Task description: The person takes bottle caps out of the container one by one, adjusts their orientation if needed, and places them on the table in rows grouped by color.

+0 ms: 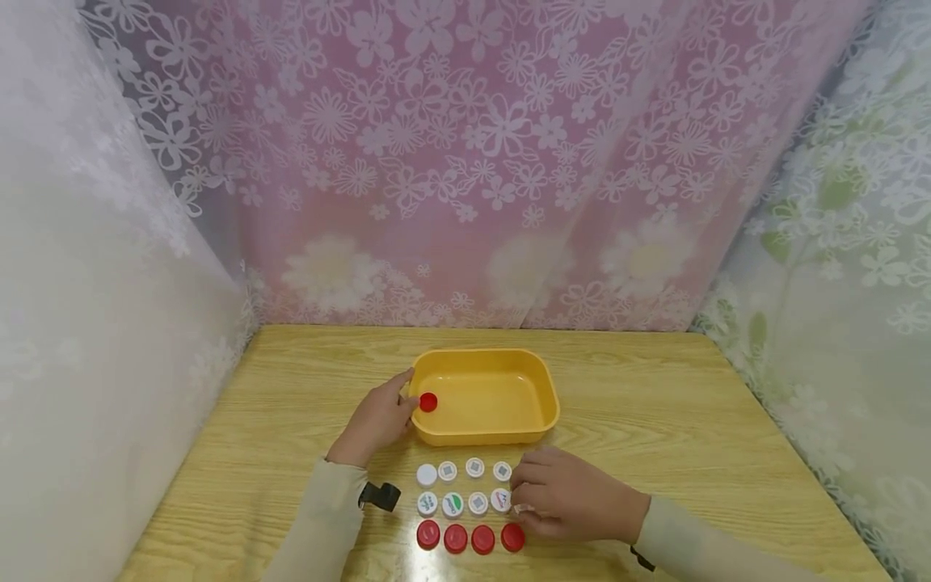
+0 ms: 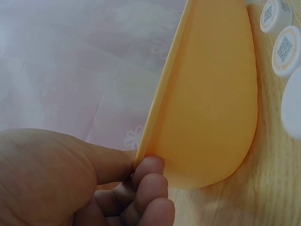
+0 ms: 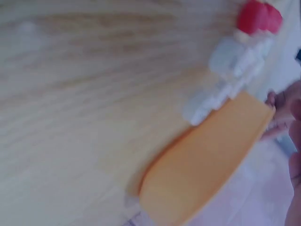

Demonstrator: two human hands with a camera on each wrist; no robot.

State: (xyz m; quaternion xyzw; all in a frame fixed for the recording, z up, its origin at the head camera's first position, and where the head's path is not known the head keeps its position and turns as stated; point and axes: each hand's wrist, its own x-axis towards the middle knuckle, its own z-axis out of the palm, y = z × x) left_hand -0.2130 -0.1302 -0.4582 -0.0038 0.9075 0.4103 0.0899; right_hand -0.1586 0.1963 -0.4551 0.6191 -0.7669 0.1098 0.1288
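My left hand (image 1: 378,422) grips the left end of a yellow plastic basin (image 1: 480,439). In the left wrist view, the thumb and curled fingers (image 2: 150,188) pinch its rim. A red bottle cap (image 1: 428,402) lies inside the basin at its left end. My right hand (image 1: 563,493) is over the right end of rows of caps, its fingers bent loosely and no held thing visible. It is nearest the printed white caps (image 1: 502,470) and the red caps (image 1: 512,537). Part of the right hand (image 3: 295,155) appears at the edge of the blurred right wrist view.
Several white caps (image 1: 452,505) stand in two rows in front of the basin, with a row of red caps (image 1: 455,538) nearer me. The wooden table (image 1: 640,388) meets a pink floral curtain (image 1: 465,178) behind and pale curtains (image 1: 858,307) at the sides.
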